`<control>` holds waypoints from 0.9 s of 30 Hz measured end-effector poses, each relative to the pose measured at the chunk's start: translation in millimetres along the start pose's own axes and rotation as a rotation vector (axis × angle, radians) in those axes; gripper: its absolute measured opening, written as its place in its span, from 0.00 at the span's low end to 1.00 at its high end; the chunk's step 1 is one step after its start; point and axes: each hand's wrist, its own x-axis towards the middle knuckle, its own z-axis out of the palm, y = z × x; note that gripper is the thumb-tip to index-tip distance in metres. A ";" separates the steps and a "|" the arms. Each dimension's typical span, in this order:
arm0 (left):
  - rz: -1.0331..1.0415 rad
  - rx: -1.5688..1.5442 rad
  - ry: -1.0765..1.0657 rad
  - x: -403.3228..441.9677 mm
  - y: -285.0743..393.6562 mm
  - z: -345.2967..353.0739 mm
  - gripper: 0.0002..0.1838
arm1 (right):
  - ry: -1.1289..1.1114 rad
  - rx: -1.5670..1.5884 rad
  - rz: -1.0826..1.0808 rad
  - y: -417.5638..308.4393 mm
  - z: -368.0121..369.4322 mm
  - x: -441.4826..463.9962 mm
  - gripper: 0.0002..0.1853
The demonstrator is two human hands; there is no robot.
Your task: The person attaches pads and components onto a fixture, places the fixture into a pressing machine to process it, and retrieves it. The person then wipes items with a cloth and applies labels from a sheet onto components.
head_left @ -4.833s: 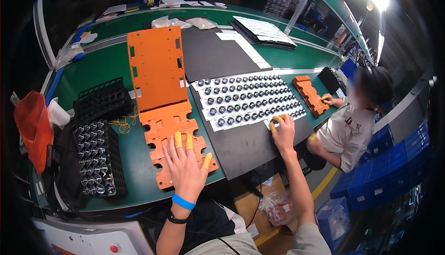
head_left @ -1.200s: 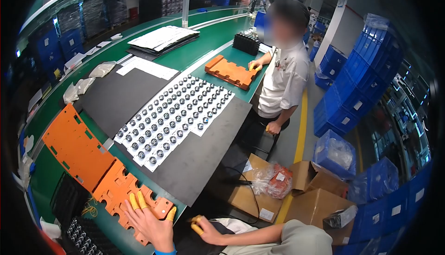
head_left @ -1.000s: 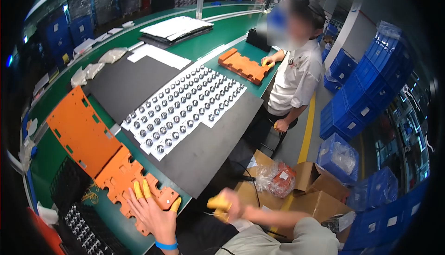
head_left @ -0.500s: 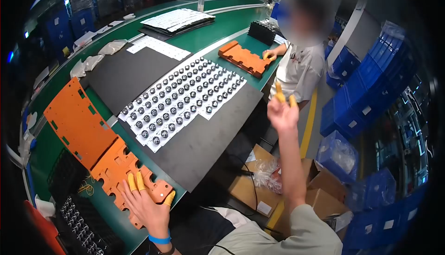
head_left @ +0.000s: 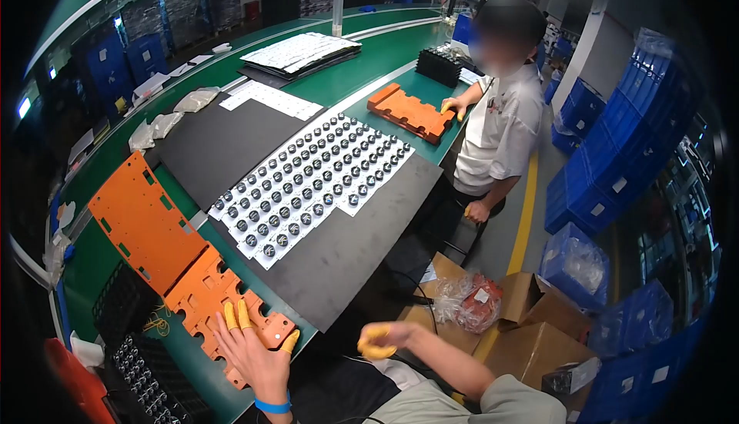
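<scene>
My left hand (head_left: 255, 353) lies flat with fingers spread on the lower part of an orange fixture (head_left: 202, 289). Yellow finger covers are on its fingertips, and a blue band (head_left: 272, 407) is round the wrist. The fixture's flat orange panel (head_left: 142, 220) lies unfolded away from me. My right hand (head_left: 385, 338) hangs in the air in front of my body, its yellow-covered fingers curled in toward the thumb. No object shows in them. Beyond it, white sheets carry rows of round black parts (head_left: 306, 193) on a dark mat (head_left: 362, 243).
Black trays with shiny parts (head_left: 142, 378) stand at the left. A person (head_left: 500, 116) across the bench has a hand at another orange fixture (head_left: 412, 112). Cardboard boxes (head_left: 539, 351) and a bag lie on the floor; blue crates (head_left: 616, 147) are stacked at the right.
My right hand has come down and toward me from its raised position, and its fingers have curled. My left hand stays on the fixture. The view has shifted slightly.
</scene>
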 end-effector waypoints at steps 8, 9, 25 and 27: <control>-0.005 -0.004 -0.007 -0.1 -2.8 1.2 0.54 | -0.070 0.042 0.387 98.5 25.0 50.6 0.33; -0.011 0.001 -0.019 -0.4 -2.9 1.1 0.55 | -0.058 0.058 0.397 103.3 27.7 52.8 0.33; -0.025 -0.018 -0.012 1.0 -1.0 -0.7 0.55 | -0.009 0.315 0.554 136.8 14.6 61.3 0.34; -0.031 -0.013 -0.035 0.7 -2.8 -0.3 0.56 | 0.046 0.264 0.585 131.9 21.7 63.0 0.36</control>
